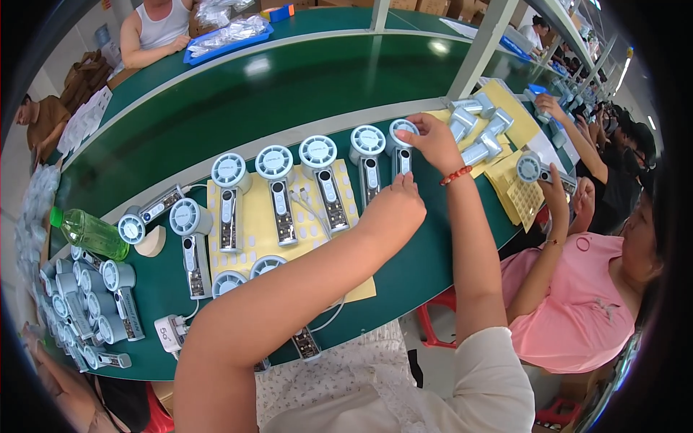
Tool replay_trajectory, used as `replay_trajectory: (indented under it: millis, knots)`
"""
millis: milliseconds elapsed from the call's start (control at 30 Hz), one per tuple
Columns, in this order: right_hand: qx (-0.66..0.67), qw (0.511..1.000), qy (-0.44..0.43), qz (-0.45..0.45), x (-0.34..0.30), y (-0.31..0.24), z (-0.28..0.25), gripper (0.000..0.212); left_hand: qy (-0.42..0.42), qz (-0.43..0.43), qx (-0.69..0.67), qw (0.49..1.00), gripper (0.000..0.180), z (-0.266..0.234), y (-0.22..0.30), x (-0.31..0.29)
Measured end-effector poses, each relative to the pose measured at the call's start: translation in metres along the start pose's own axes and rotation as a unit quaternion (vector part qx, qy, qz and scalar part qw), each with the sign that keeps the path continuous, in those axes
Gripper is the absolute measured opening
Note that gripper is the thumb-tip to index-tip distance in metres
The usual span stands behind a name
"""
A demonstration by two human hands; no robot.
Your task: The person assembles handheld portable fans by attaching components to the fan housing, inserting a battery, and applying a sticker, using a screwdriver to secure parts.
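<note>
In front of me stands a row of light-blue handheld fans with round grilles and see-through handles showing circuit boards. My right hand, with a red bead bracelet at its wrist, grips the round head of the row's rightmost fan. The fingers of my left hand are closed at the lower end of that fan's handle; their tips are partly hidden. Just to its left is another fan. More fans, such as this one, lie over a yellow sheet. My left forearm covers part of the nearer fans.
A green bottle and heaped fans are at left, near a white charger plug. Light-blue fan parts lie on yellow sheets at right. A co-worker in pink holds a fan. A conveyor belt runs behind.
</note>
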State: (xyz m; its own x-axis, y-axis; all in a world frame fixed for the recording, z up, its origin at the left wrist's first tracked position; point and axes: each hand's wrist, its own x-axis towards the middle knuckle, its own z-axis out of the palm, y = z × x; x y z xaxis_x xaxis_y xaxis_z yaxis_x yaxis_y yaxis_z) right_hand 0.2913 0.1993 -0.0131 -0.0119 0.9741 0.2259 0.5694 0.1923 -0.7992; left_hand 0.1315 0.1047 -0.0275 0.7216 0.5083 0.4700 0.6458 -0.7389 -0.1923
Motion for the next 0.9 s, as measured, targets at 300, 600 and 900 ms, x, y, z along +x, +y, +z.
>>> replay_trajectory:
  millis: [300, 600, 900]
  knots:
    - [0.147, 0.987, -0.052, 0.037, 0.004, 0.010, -0.012, 0.035, -0.024, -0.011, -0.011, 1.000, 0.025, -0.002, 0.002, 0.001]
    - [0.168, 0.984, -0.025, 0.047, 0.005, 0.013, -0.009, 0.031, -0.029, -0.010, -0.008, 1.000, 0.025, 0.000, 0.001, 0.002]
    - [0.136, 0.990, -0.022, 0.041, -0.004, 0.001, -0.006, 0.033, -0.063, -0.027, -0.147, 0.987, 0.038, -0.024, -0.010, -0.007]
